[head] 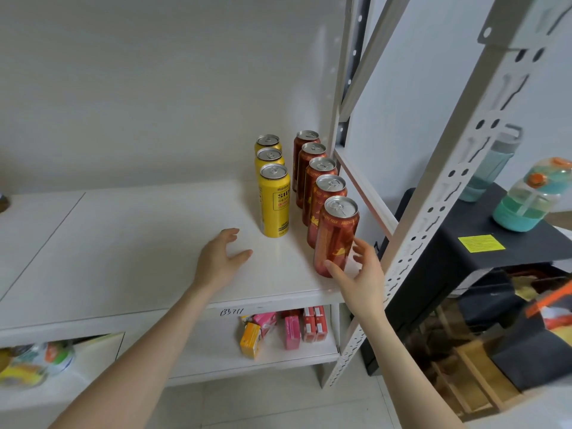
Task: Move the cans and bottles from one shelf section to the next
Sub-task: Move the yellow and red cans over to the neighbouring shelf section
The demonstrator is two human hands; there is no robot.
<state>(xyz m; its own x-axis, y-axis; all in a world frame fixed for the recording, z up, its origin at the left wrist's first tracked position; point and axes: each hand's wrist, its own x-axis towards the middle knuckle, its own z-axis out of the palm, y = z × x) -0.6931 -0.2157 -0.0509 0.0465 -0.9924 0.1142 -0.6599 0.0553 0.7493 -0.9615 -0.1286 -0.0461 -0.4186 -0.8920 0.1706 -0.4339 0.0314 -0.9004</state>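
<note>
On the right end of the white shelf board (130,243) stand two rows of cans. Several red cans run front to back, with the nearest red can (335,236) at the shelf's front edge. Left of them are three yellow cans, the front yellow can (275,201) being the closest. My right hand (356,274) cups the lower part of the nearest red can: the thumb touches its base, and the spread fingers sit just to its right with a small gap. My left hand (223,258) hovers over the bare board, fingers spread, holding nothing, a little left of the front yellow can.
A perforated white upright (433,196) stands just right of my right hand. Beyond it, a black unit (464,243) carries two teal water bottles. Small coloured boxes (278,332) sit on the shelf below. A seam (46,239) divides the board on the left.
</note>
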